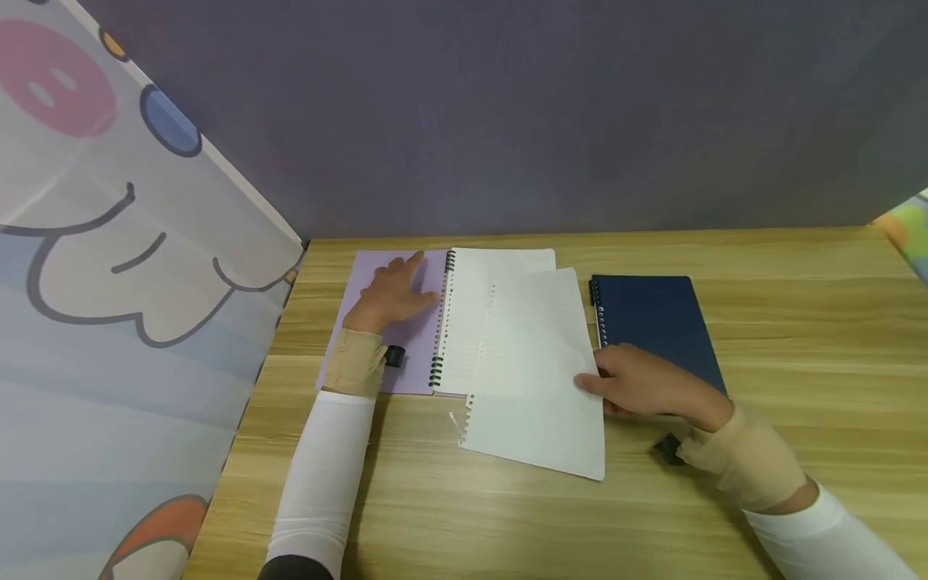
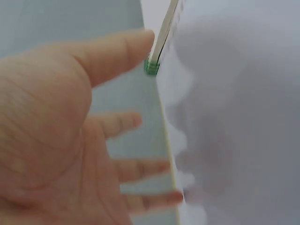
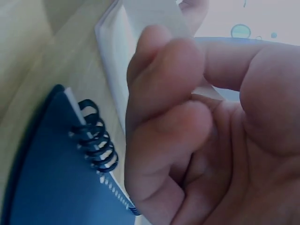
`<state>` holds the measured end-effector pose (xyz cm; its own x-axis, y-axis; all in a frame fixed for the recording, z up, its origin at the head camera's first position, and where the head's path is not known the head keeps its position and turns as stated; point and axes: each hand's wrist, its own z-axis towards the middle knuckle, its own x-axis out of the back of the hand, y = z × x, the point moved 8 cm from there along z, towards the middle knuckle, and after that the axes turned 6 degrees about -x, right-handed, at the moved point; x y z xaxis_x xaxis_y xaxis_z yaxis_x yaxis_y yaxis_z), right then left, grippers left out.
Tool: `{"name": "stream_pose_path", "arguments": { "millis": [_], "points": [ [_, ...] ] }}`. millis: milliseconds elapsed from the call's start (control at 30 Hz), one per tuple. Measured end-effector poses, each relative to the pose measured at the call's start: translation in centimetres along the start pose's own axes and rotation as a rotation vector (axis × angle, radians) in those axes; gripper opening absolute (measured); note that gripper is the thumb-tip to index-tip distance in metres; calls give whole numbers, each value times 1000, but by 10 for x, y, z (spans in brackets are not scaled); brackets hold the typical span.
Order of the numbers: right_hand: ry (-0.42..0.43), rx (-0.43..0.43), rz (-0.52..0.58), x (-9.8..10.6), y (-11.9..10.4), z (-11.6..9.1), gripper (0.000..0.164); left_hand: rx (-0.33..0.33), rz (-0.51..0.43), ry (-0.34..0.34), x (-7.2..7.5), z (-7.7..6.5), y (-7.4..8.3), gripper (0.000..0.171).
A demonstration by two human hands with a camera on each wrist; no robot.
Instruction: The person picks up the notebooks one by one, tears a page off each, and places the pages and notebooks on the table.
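Observation:
My right hand (image 1: 645, 385) pinches the right edge of a loose white lined sheet (image 1: 540, 403) between thumb and curled fingers. Torn holes run down the sheet's left side, and its upper part overlaps the page (image 1: 464, 322) of an open spiral notebook. That notebook's lilac cover (image 1: 416, 374) lies folded out to the left. Over this cover, my left hand (image 1: 391, 292) has its fingers extended and spread, thumb toward the green coil (image 2: 151, 67). Whether the left palm touches the cover cannot be told.
A closed navy spiral notebook (image 1: 656, 314) lies right of the sheet, partly behind my right hand. A small paper scrap (image 1: 454, 422) is near the torn edge. A grey panel (image 1: 507, 121) rises behind the wooden table (image 1: 812, 322), and a cartoon-printed wall (image 1: 145, 403) borders the left.

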<state>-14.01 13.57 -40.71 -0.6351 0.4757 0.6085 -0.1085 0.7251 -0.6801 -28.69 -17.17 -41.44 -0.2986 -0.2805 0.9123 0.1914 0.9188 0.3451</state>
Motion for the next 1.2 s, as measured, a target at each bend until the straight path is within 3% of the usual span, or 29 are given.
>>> {"name": "stream_pose_path", "arguments": {
  "millis": [167, 333, 567, 867, 1033, 1200],
  "points": [
    [21, -12, -11, -3, 5, 6, 38, 200, 6, 25, 11, -10, -30, 96],
    [81, -18, -32, -2, 6, 11, 36, 318, -18, 68, 18, -17, -46, 112],
    [184, -20, -26, 1, -1, 14, 26, 345, -22, 200, 25, -14, -57, 113],
    [215, 43, 1, 1, -8, 18, 28, 333, -212, 279, 29, -15, -79, 97],
    [237, 58, -19, 1, -9, 18, 31, 369, -356, 294, 29, -16, -93, 91],
    [258, 63, -35, 1, -10, 18, 32, 378, -456, 291, 30, -18, -96, 89]
  ]
}}
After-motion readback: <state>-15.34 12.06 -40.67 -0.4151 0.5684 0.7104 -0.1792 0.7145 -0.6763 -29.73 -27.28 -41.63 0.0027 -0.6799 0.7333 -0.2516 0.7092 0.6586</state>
